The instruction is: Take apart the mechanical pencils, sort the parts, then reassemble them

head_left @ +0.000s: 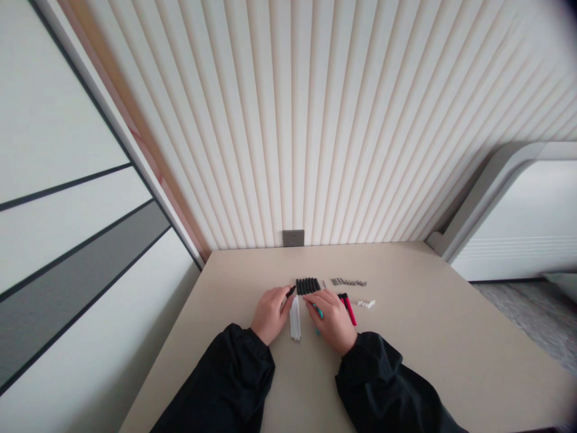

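My left hand point(270, 311) is closed in a pinch on a small black tube point(291, 291), perhaps a pen part. Just right of it lies a bundle of slim white pen refills point(295, 322), side by side with their tips toward me. My right hand point(332, 319) has its thumb and fingers drawn together above the top of the refills; whatever they hold is hidden. A teal piece point(320, 311) shows partly beneath that hand. Beyond both hands stands a neat row of several black tubes point(307, 285).
Red barrels with black ends point(349, 311) lie right of my right hand. Small white parts point(366, 304) and a row of small dark spring-like pieces point(349, 281) lie farther right on the beige table point(252, 264). A wall socket point(293, 238) sits behind.
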A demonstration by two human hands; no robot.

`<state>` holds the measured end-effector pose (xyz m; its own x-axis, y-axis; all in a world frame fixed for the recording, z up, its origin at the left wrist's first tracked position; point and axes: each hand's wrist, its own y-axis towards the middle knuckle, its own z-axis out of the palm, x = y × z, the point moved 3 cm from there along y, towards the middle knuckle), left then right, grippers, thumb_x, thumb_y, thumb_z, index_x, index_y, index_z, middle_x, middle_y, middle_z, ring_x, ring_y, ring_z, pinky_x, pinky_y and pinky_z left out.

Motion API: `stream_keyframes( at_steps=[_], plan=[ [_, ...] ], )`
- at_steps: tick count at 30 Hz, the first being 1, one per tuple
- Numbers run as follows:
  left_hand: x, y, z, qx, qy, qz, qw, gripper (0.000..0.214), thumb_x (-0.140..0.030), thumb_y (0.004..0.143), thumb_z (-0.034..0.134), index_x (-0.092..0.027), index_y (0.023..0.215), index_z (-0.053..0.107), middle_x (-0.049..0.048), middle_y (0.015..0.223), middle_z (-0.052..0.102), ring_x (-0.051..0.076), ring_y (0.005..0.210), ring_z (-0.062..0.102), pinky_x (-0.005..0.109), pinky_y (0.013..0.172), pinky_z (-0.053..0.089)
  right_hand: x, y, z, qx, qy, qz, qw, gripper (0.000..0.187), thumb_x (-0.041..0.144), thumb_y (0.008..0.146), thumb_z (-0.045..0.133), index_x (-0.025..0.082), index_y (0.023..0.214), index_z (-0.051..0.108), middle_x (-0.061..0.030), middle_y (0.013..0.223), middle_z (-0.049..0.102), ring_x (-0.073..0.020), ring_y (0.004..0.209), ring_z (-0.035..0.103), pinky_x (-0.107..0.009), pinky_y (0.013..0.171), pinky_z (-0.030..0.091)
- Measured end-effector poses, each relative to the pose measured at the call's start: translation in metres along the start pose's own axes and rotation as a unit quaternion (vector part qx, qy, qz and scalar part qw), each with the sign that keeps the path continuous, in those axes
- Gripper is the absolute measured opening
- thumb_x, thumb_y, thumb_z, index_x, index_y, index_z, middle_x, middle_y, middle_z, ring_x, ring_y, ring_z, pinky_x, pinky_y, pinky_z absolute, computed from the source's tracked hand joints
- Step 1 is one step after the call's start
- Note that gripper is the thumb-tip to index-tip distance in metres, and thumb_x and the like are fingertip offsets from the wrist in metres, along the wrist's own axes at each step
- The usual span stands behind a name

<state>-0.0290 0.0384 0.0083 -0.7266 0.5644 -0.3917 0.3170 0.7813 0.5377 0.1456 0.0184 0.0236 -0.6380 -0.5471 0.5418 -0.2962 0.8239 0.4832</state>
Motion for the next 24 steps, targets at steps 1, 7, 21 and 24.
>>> stream_keyframes(
  at_steps=[1, 7, 21, 24],
  plan=[
    [0.002, 0.0, 0.0, -0.009, 0.002, -0.012, 1.0, 0.021, -0.027, 0.096, 0.046, -0.017, 0.111, 0.057, 0.007, 0.092, 0.067, 0.02, 0.086, 0.063, 0.035, 0.078, 0.051, 0.002, -0.001, 0.003, 0.023, -0.022, -0.006, 0.999, 0.02, 0.02, 0.092, 0.052, 0.023, 0.103, 0.068, -0.0045, 0.096, 0.068, -0.0204, 0.092, 0.057, -0.034, 0.083, 0.044],
    [0.004, 0.0, 0.0, -0.012, 0.009, -0.027, 1.0, 0.019, -0.028, 0.094, 0.047, -0.017, 0.106, 0.057, 0.0067, 0.088, 0.066, 0.021, 0.083, 0.064, 0.035, 0.075, 0.052, 0.012, -0.008, 0.02, 0.115, -0.12, -0.029, 0.986, 0.011, 0.027, 0.089, 0.06, 0.026, 0.09, 0.071, -0.0019, 0.091, 0.064, -0.0201, 0.091, 0.053, -0.033, 0.079, 0.036],
    [0.005, -0.002, 0.003, -0.011, -0.002, -0.013, 1.0, 0.016, -0.025, 0.092, 0.052, -0.019, 0.105, 0.059, 0.0055, 0.089, 0.068, 0.02, 0.085, 0.065, 0.033, 0.076, 0.052, 0.01, -0.008, 0.017, 0.135, -0.176, 0.024, 0.975, 0.013, 0.026, 0.09, 0.058, 0.025, 0.084, 0.069, -0.001, 0.088, 0.066, -0.0196, 0.093, 0.053, -0.033, 0.081, 0.029],
    [0.005, -0.002, 0.004, -0.004, -0.001, -0.018, 1.0, 0.016, -0.026, 0.093, 0.052, -0.019, 0.105, 0.058, 0.0053, 0.088, 0.067, 0.02, 0.085, 0.065, 0.033, 0.076, 0.052, 0.012, -0.007, 0.018, 0.14, -0.175, 0.028, 0.974, 0.013, 0.025, 0.091, 0.057, 0.025, 0.085, 0.069, -0.0014, 0.088, 0.067, -0.0193, 0.094, 0.054, -0.034, 0.081, 0.029]
  ],
)
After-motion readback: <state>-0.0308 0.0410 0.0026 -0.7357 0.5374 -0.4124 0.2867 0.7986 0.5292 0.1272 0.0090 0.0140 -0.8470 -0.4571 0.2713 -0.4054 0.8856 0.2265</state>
